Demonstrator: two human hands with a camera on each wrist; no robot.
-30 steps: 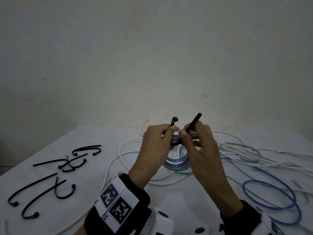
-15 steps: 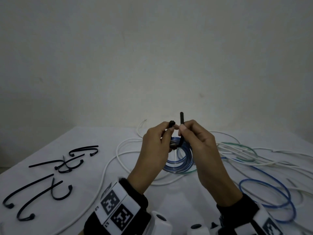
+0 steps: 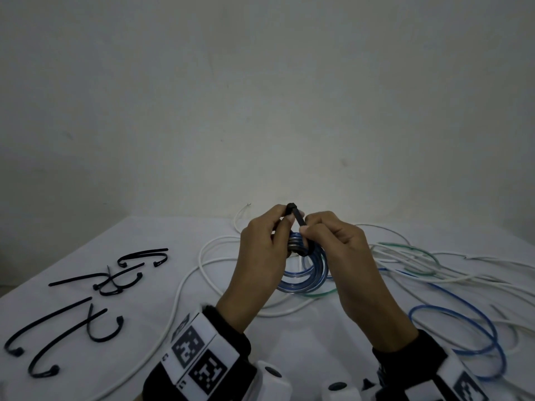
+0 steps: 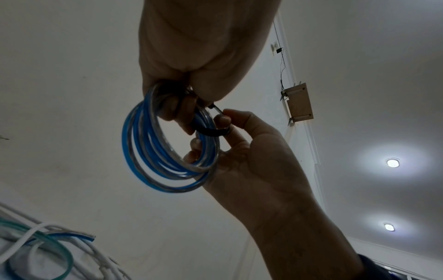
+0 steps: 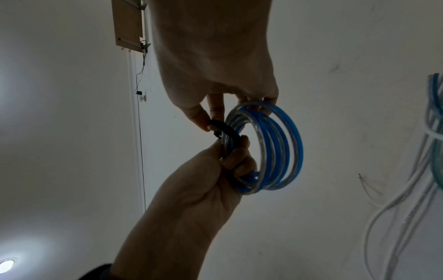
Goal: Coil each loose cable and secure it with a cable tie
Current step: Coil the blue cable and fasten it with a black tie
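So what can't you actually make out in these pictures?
- Head view: whether the black tie is threaded through its head; fingers cover it.
- Wrist views: the tie's loose end, hidden by both hands.
- Head view: the loose blue cable runs behind the right wrist.

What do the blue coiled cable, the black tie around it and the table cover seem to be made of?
Blue coiled cable: probably clear, glossy plastic sheath over a blue core; light shines through its edges.
Black tie: likely matte, springy plastic, as the spare ties keep curved shapes.
Table cover: white and matte, maybe cloth or paper; I cannot tell which.
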